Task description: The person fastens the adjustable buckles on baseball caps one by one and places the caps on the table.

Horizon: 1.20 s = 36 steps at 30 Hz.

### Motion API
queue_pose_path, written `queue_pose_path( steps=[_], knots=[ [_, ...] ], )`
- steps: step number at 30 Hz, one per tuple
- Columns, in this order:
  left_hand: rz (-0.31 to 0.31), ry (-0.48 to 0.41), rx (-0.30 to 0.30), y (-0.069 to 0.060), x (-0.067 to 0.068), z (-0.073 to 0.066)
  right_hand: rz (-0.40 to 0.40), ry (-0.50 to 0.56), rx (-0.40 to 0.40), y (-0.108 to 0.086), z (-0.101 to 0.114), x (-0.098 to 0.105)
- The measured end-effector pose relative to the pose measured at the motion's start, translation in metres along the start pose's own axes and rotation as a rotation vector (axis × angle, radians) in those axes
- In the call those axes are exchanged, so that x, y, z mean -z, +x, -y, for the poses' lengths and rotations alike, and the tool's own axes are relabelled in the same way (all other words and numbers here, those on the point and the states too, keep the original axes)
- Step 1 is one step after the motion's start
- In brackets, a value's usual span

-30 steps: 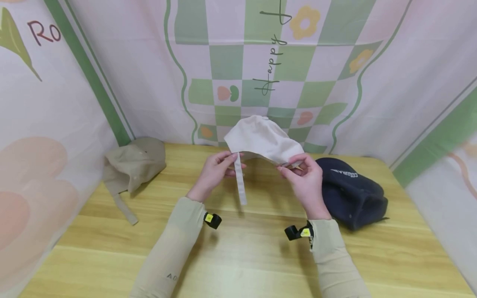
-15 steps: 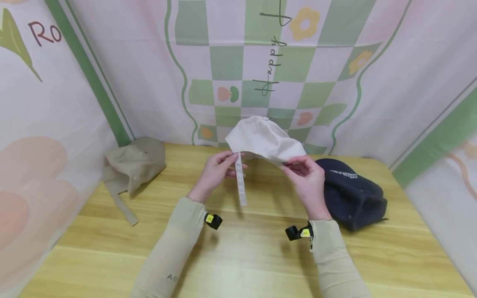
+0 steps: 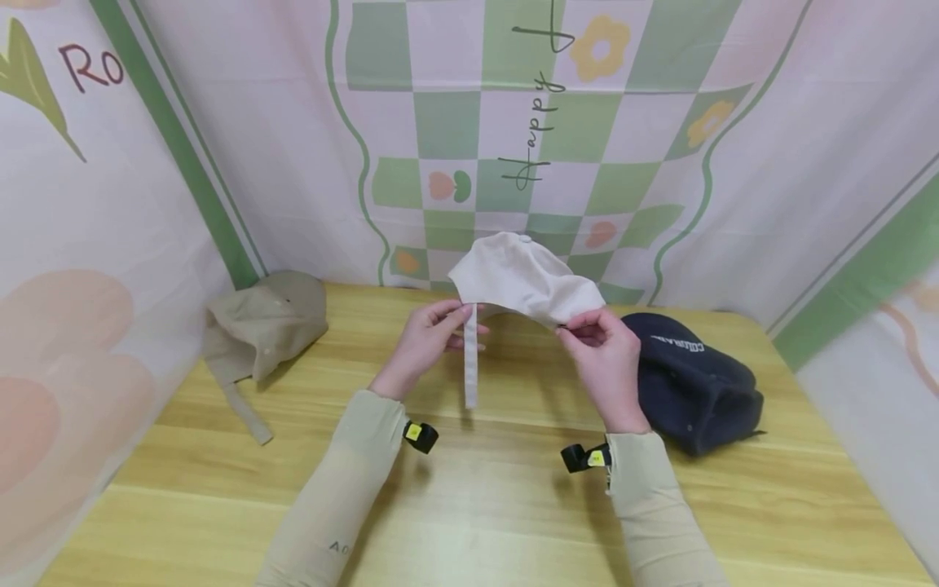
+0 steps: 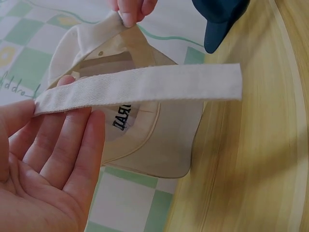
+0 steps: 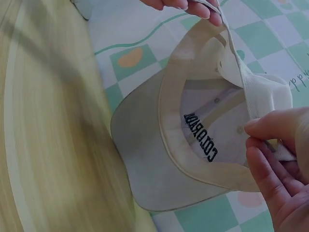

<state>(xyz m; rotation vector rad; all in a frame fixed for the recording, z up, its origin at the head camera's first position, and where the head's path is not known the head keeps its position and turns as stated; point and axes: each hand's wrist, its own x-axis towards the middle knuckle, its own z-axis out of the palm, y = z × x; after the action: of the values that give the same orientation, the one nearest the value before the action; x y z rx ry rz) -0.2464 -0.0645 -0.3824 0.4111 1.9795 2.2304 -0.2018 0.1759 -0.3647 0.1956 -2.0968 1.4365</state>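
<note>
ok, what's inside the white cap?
Inside the white cap: dark lettering, pale sweatband, small eyelets. Right hand and folded rear panel hide part; can't tell what's there.

The left hand (image 3: 424, 336) and the right hand (image 3: 610, 360) hold one white cloth cap (image 3: 519, 279) above the yellow wooden table (image 3: 499, 514); its narrow white strap (image 3: 470, 371) hangs down.

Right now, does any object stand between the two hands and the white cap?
Nothing visible does. The left hand pinches the white cap where its strap begins; the right hand pinches the opposite side. The dark cap and the khaki cap lie off to the sides.
</note>
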Motion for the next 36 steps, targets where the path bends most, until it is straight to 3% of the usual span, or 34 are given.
queue_pose_path(
  steps=[4, 11, 15, 27, 36],
  knots=[
    [0.005, 0.001, 0.0, -0.001, -0.001, -0.001, -0.007, -0.037, 0.009, 0.0, -0.003, 0.0],
    [-0.001, -0.007, -0.007, 0.0, -0.002, -0.002, -0.014, -0.058, 0.02, 0.005, -0.039, -0.002],
    [-0.004, -0.007, -0.012, 0.0, -0.001, -0.002, -0.024, -0.071, 0.055, 0.007, -0.046, -0.002],
    [0.0, -0.004, -0.01, -0.002, 0.0, -0.003, -0.055, -0.142, 0.083, 0.005, -0.048, 0.0],
    [0.008, -0.009, -0.024, -0.003, 0.0, -0.003, -0.005, -0.142, 0.088, 0.004, -0.042, 0.003]
  ],
)
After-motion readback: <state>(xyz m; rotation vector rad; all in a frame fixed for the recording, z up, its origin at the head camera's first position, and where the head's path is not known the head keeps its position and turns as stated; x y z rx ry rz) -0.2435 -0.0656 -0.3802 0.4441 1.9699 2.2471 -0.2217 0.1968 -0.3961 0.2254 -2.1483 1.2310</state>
